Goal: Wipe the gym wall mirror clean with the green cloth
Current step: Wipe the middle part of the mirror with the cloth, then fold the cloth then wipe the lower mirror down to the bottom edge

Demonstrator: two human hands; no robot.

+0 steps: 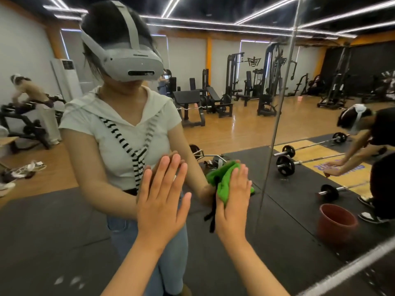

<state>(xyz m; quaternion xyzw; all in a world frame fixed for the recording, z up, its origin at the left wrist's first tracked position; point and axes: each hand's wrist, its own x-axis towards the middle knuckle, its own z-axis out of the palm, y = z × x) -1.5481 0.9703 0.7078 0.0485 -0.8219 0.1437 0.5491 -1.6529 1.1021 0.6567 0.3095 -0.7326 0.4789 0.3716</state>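
The head view looks straight into the gym wall mirror (235,129), which fills almost the whole frame and reflects the person, the wooden floor, dark mats and weight machines far behind.

The left hand (162,201) lies flat on the glass with its fingers straight and slightly spread. It holds nothing and seems only to brace the body. Just to its right, the right hand (233,201) presses the green cloth (222,178) against the mirror. Its fingers are straight and close together over the bunched fabric, not curled round it. The cloth sits low in the middle of the frame, touching the glass, a little left of the vertical seam (275,116) between two mirror panels. A black strap (211,212) hangs down beside the cloth, at the heel of the right hand. What it belongs to cannot be told.

To the right, reflected in the next panel, are a red bucket (335,223) on the mat and barbells (286,163) farther off.

As a judgement, the wiping is under way rather than done: the cloth is on the glass at one low patch of one panel. No wet trails, streaks or smears show, so which areas are already clean cannot be read from this view. The upper glass and the panel right of the seam probably remain to be covered.
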